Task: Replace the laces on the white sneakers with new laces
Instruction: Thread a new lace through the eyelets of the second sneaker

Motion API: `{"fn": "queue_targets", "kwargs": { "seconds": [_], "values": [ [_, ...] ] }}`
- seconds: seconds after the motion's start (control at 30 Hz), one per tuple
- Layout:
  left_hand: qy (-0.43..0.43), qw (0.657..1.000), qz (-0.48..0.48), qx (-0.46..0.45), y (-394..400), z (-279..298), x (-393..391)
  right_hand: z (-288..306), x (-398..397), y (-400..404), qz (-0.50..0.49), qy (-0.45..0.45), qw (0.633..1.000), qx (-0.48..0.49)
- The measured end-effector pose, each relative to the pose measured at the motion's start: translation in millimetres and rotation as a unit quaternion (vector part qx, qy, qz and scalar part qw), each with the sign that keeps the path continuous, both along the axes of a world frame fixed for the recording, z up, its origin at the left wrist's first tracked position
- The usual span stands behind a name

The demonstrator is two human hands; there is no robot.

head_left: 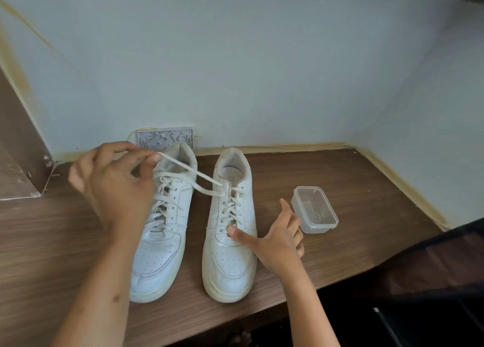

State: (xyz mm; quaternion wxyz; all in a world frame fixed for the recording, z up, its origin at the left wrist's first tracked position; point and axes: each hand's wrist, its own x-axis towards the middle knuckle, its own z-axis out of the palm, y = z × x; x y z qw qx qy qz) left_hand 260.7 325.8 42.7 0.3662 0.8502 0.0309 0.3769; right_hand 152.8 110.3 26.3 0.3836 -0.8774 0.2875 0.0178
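Left hand pinches a lace running toward four o'clock into the right shoe. Right hand, fingers loosely spread, presses its thumb on that shoe's lower lacing, a tub at its one o'clock.

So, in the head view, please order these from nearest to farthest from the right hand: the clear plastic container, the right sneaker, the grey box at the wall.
1. Right sneaker: the right hand touches it, thumb on the lower laces.
2. Clear plastic container: just beside the hand, to its right, apart.
3. Grey box: far back left, against the wall, behind the left sneaker.
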Motion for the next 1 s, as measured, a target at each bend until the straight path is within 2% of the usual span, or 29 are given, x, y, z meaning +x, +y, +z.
{"fn": "queue_targets", "kwargs": {
  "seconds": [0.1, 0.27, 0.33, 0.43, 0.73, 0.8, 0.87, 1.0],
  "values": [
    [0.052, 0.999, -0.014, 0.006, 4, 0, 1, 0, 1, -1, -0.001, 0.012, 1.0, -0.004],
    [-0.028, 0.977, -0.182, 0.111, -21, 1, -3, 1, 1, -1, 0.0, 0.021, 1.0, -0.003],
    [-0.033, 0.964, -0.219, 0.147, -32, 0, -7, 0, 1, -1, -0.001, 0.023, 1.0, -0.006],
    [-0.001, 0.956, -0.221, 0.193, -41, -7, -9, -1, 2, -2, -0.002, 0.027, 1.0, -0.008],
    [-0.026, 0.987, -0.097, 0.127, -29, -2, -10, 0, 0, -1, -0.009, 0.043, 0.999, -0.024],
    [-0.028, 0.986, -0.114, 0.117, -28, 1, -9, -1, 0, -2, -0.01, 0.045, 0.999, -0.025],
    [-0.025, 0.977, -0.151, 0.148, -27, 5, -9, 0, 0, -2, -0.008, 0.049, 0.999, -0.019],
    [0.091, 0.943, -0.222, 0.229, -34, 4, -16, 3, 0, -1, -0.006, 0.052, 0.999, -0.002]
  ]
}}
